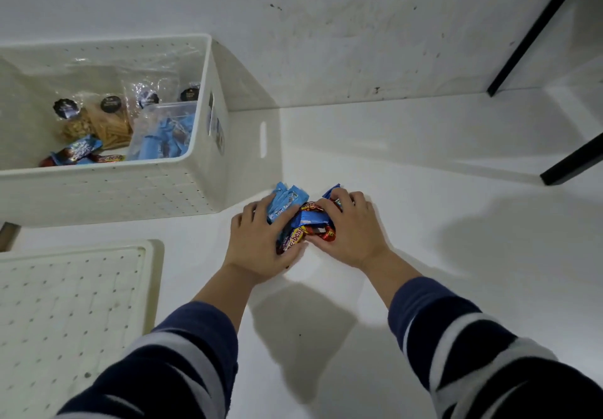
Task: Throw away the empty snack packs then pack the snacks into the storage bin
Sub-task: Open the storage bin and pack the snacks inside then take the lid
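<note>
Both hands down on the white floor (424,190), cupped from either side round a small pile of snack bars (305,219) at frame centre. Left hand (257,242) presses the pile's left side, fingers over the light-blue wrappers; right hand (350,232) closes in from the right, fingers over the blue & red wrappers. Hands nearly meet, w/ the pile squeezed between them. Pile looks to be sitting on the floor; can't tell if it's lifted at all. Both arms in navy sleeves w/ pale stripes.

Storage bin (208,118) at approx 10 o'clock from the hands: white, perforated walls, slot handle on the side facing the pile, lid off. Its near right corner is just beside the left hand, not touching. Inside the bin: clear bags of nuts & sticks (94,125) w/ dark round labels toward the back, a clear tub (163,134) holding light-blue bars at the right, plus a few loose bars (78,154) (blue, red) along the front wall.

Bin lid (71,304) lies flat on the floor at 8 o'clock, white w/ rows of dots, apart from bin & hands.

White wall (359,27) at 12 o'clock, some dark marks on it. Black furniture legs (535,30) at approx 2 o'clock, well apart from the pile.
</note>
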Motion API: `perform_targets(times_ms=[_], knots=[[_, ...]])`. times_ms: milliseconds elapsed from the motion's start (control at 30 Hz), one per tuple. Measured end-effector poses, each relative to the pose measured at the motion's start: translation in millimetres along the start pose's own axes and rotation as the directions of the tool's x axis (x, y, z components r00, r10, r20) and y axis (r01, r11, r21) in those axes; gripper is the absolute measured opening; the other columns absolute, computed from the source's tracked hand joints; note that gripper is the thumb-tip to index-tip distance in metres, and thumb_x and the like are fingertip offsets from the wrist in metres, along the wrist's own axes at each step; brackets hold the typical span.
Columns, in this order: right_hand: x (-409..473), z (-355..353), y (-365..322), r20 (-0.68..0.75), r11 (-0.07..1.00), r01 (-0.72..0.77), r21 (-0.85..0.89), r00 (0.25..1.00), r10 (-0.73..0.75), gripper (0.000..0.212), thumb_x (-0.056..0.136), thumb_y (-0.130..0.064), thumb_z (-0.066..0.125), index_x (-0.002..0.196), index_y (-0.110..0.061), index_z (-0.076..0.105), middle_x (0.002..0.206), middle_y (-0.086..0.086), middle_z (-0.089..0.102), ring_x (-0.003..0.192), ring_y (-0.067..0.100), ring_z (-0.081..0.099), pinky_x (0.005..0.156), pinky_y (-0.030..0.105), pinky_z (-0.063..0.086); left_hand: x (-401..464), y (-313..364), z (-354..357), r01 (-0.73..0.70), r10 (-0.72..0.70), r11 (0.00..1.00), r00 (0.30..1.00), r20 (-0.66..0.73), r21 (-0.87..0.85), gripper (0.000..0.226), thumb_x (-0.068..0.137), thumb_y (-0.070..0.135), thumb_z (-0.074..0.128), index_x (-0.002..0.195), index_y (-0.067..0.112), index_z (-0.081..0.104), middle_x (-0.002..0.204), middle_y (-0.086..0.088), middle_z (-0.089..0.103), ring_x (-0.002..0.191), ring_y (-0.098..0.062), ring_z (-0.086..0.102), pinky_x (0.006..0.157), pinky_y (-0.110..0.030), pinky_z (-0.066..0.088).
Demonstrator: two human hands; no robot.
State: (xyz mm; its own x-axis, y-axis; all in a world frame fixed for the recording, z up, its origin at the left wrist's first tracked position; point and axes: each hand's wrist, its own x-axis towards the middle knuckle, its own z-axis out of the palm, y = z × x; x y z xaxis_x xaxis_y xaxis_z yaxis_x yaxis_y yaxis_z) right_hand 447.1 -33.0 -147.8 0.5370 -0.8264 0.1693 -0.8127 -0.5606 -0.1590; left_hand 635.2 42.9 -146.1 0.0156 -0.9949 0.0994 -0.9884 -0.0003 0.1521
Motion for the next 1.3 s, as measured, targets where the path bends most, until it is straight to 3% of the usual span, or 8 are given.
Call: perform_targets(times_ms=[133,300,400,533,633,833,1100,1300], knots=[[-23,-9,1,0.030,1.000,0.007,-0.011,1.000,-0.006,0.045,0.081,-0.053,0.046,0.111,-0.024,0.060,0.106,0.002,0.056,0.081,0.024,0.056,0.067,0.035,0.051,-25,21,2,0.120,-0.118,0.993,0.992,-0.050,0.021,0.048,0.080,0.044,0.053,0.127,0.035,0.056,0.120,-0.010,0.055,0.094,-0.032,0.056,0.066,-0.037,0.051],[-64,-15,-1,0.044,0.996,-0.082,0.039,0.996,0.080,0.035,0.063,-0.022,0.079,0.095,-0.019,0.068,0.090,0.005,0.061,0.056,0.022,0.059,0.042,0.027,0.045,-59,34,-4,0.158,-0.161,0.983,0.987,-0.029,-0.094,0.045,0.073,0.030,0.074,0.116,0.033,0.061,0.100,-0.010,0.056,0.069,-0.029,0.059,0.044,-0.031,0.049],[-89,-25,-4,0.089,0.992,-0.100,0.081,0.992,0.093,0.034,0.066,-0.013,0.077,0.099,-0.020,0.068,0.091,0.005,0.059,0.058,0.024,0.059,0.044,0.026,0.038,-82,41,-10,0.271,-0.274,0.950,0.962,0.006,-0.156,0.043,0.078,0.032,0.070,0.119,0.037,0.059,0.107,-0.006,0.052,0.078,-0.027,0.059,0.053,-0.032,0.052],[-106,-47,-2,0.183,0.956,-0.200,0.215,0.970,0.162,0.033,0.088,-0.016,0.056,0.119,-0.025,0.061,0.108,0.003,0.052,0.082,0.025,0.060,0.062,0.031,0.047,-109,48,-25,0.357,-0.362,0.913,0.932,0.010,-0.197,0.041,0.085,0.037,0.062,0.125,0.039,0.056,0.118,-0.002,0.048,0.094,-0.024,0.056,0.067,-0.033,0.052],[-101,-69,-3,0.204,0.942,-0.193,0.274,0.969,0.140,0.032,0.090,-0.017,0.054,0.120,-0.025,0.061,0.111,0.003,0.051,0.085,0.025,0.060,0.068,0.032,0.049,-118,43,-44,0.375,-0.388,0.902,0.921,-0.024,-0.215,0.041,0.085,0.036,0.063,0.125,0.038,0.057,0.117,-0.002,0.050,0.094,-0.024,0.057,0.066,-0.032,0.052],[-52,-129,-28,0.103,0.925,-0.132,0.355,0.989,0.101,0.030,0.090,-0.019,0.054,0.120,-0.024,0.060,0.107,0.007,0.053,0.086,0.030,0.061,0.076,0.037,0.052,-114,14,-111,0.325,-0.387,0.892,0.908,-0.160,-0.314,0.040,0.085,0.035,0.064,0.125,0.038,0.057,0.112,0.000,0.051,0.090,-0.021,0.059,0.070,-0.030,0.052],[31,-201,-111,-0.046,0.931,0.067,0.359,0.997,-0.053,0.029,0.090,-0.023,0.054,0.118,-0.027,0.060,0.102,0.005,0.053,0.084,0.028,0.060,0.073,0.035,0.050,-92,-56,-213,0.268,-0.334,0.940,0.843,-0.421,-0.210,0.041,0.085,0.039,0.064,0.125,0.036,0.058,0.112,-0.003,0.053,0.089,-0.024,0.061,0.065,-0.029,0.050],[102,-214,-195,-0.069,0.948,0.157,0.278,0.987,-0.143,0.029,0.091,-0.026,0.053,0.119,-0.030,0.060,0.104,0.003,0.052,0.085,0.025,0.060,0.069,0.030,0.047,-68,-153,-276,0.325,-0.388,0.920,0.839,-0.381,-0.220,0.040,0.085,0.045,0.060,0.125,0.041,0.055,0.110,0.001,0.052,0.092,-0.021,0.060,0.073,-0.035,0.054]])
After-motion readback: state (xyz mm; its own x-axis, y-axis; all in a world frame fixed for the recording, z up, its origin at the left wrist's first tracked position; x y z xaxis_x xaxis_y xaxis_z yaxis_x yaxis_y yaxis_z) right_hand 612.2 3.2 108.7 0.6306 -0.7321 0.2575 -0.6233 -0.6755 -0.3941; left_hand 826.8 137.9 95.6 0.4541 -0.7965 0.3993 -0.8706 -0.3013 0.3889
